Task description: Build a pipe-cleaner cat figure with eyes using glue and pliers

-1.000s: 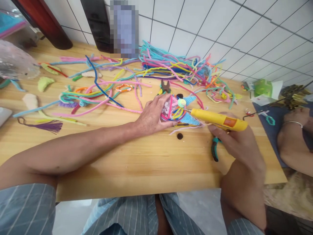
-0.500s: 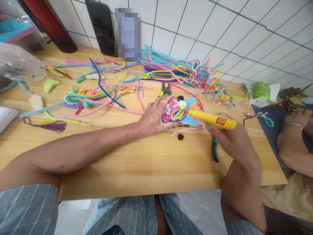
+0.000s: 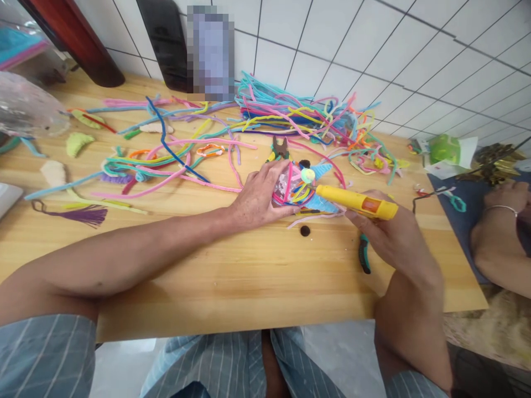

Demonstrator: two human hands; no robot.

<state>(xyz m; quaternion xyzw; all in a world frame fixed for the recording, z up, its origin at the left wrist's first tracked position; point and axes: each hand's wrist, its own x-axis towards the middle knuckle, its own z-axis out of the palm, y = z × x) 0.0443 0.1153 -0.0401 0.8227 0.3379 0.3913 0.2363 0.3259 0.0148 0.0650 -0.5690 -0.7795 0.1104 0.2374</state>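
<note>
My left hand [image 3: 261, 194] grips a small pipe-cleaner craft piece [image 3: 286, 185] from its left side, thumb below and fingers above. The piece has a pinkish shiny body, pink, yellow and blue strands, a pale green round part, and light blue pointed flaps [image 3: 326, 204] on its right. In my right hand [image 3: 384, 226] is a yellow glue gun [image 3: 352, 200], its tip touching or very close to the strands beside the green part; which, I cannot tell. A black disc [image 3: 305, 231] lies just below the piece. Pliers [image 3: 281, 148] lie behind it, partly hidden.
Loose pipe cleaners [image 3: 274, 108] are heaped along the tiled wall, with more at left. A teal-and-black handle [image 3: 364, 255] lies below my right hand. A purple tassel [image 3: 85, 214] is at left. Another person's arm [image 3: 498, 237] rests at the right.
The whole scene has shifted slightly left with the camera. Both hands keep their hold, and the glue gun stays at nearly the same spot on the craft piece.
</note>
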